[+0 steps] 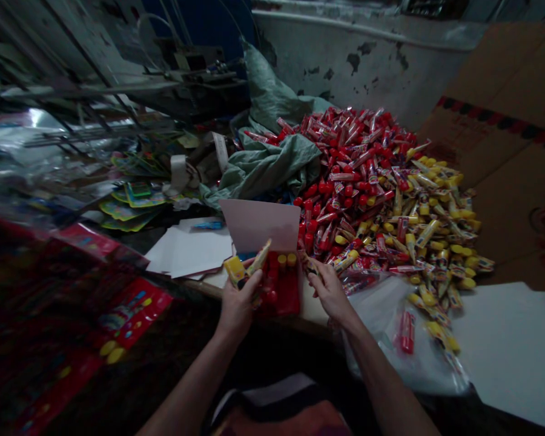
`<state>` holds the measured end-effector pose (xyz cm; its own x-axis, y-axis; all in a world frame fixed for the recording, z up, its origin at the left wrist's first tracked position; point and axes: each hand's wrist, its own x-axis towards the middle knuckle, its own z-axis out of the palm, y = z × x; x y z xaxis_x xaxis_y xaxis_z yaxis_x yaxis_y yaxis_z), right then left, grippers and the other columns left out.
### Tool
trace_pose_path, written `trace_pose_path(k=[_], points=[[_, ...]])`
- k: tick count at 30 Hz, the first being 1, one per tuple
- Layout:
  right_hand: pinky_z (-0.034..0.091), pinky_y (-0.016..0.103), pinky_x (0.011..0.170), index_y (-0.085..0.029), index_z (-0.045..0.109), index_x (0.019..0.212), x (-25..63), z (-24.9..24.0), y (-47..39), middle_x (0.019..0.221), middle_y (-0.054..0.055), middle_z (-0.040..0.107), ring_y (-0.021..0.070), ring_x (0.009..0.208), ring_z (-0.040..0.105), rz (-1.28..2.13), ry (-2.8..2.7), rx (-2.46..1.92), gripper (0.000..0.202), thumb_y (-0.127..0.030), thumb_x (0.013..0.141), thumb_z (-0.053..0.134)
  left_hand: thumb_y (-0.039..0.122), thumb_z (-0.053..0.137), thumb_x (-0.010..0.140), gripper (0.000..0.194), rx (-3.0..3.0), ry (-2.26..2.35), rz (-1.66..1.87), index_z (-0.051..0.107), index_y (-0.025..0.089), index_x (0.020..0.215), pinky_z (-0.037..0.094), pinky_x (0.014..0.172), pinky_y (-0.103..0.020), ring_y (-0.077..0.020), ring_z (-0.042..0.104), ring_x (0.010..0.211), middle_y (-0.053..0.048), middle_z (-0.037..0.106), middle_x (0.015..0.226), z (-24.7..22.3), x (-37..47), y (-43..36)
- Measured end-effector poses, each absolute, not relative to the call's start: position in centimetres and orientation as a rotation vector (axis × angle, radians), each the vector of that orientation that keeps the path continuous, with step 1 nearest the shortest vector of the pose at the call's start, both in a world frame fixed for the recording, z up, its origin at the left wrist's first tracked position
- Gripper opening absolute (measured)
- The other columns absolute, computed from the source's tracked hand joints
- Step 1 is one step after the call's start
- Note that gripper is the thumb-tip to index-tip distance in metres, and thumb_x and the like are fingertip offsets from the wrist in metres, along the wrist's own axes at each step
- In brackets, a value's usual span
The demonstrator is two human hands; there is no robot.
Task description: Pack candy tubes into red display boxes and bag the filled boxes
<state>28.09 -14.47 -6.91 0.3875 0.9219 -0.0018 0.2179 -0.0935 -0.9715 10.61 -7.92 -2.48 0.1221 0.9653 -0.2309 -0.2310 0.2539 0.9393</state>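
Observation:
My left hand (238, 303) is closed around yellow-capped tubes (258, 259) with clear, tapering wrappers; their exact number is hidden. Just below and to its right lies a red box (290, 298), its pale flap (263, 225) standing up at the back. Inside, yellow caps (286, 260) and red-capped tubes (270, 284) show, partly covered by my left hand. On the box's right side, my right hand (330, 290) pinches a small, yellowish tube (307, 264), mostly hidden by the fingers.
A big heap of red-capped tubes (345, 169) and yellow-capped tubes (436, 212) rises at the right. A clear plastic bag (381, 321), white card (513, 345) and a carton (504, 151) stand nearby. White sheets (191, 248) lie left, red printed packs (131, 306) at the near left.

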Motion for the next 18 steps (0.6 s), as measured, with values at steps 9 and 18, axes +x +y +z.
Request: trace_pose_path(k=[9, 18], points=[[0.046, 0.035, 0.089, -0.014, 0.055, 0.119, 27.6, -4.7, -10.5, 0.115, 0.015, 0.060, 0.0254, 0.104, 0.060, 0.593, -1.977, -2.153, 0.032, -0.026, 0.090, 0.052, 0.036, 0.083, 0.054, 0.051, 0.899, 1.163, 1.133, 0.064, 0.014, 0.096, 0.044, 0.043, -0.018, -0.0099, 0.056, 0.049, 0.002, 0.064, 0.062, -1.3, 6.9, -6.2], [0.049, 0.034, 0.082, -0.009, 0.066, 0.100, 25.8, -5.6, -6.4, 0.100, 0.019, 0.067, 0.0282, 0.096, 0.064, 0.630, -2.083, -2.234, 0.021, -0.022, 0.086, 0.056, 0.040, 0.083, 0.056, 0.053, 0.897, 1.175, 1.102, 0.064, 0.014, 0.098, 0.046, 0.046, -0.017, -0.0091, 0.057, 0.053, 0.002, 0.063, 0.066, -1.7, 6.4, -6.2]])
